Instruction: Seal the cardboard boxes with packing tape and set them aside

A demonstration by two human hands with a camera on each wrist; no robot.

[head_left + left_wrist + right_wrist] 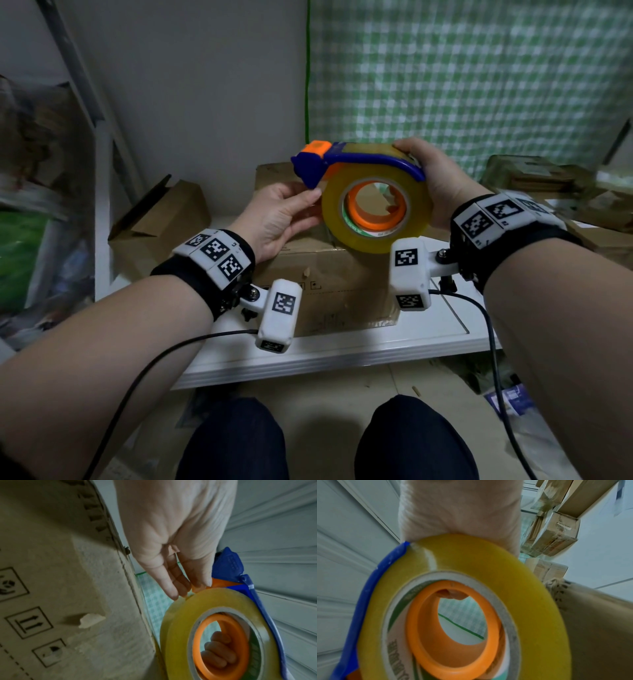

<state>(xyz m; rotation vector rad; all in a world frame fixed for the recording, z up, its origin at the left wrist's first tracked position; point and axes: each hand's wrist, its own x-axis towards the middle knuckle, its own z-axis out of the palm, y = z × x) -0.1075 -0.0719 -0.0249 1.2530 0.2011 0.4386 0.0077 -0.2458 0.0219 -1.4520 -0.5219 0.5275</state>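
A blue and orange tape dispenser carries a big roll of clear yellowish packing tape. My right hand grips the roll from the right, its fingers curled through the orange core. My left hand reaches the roll's left edge just under the blue cutter head; its fingertips touch the tape's rim. Below and behind the roll sits a brown cardboard box with printed handling symbols on its near side.
A white table bears the box. A smaller box with a raised flap stands at the left. More taped boxes are stacked at the right. A green checked cloth hangs behind. My knees are below the table edge.
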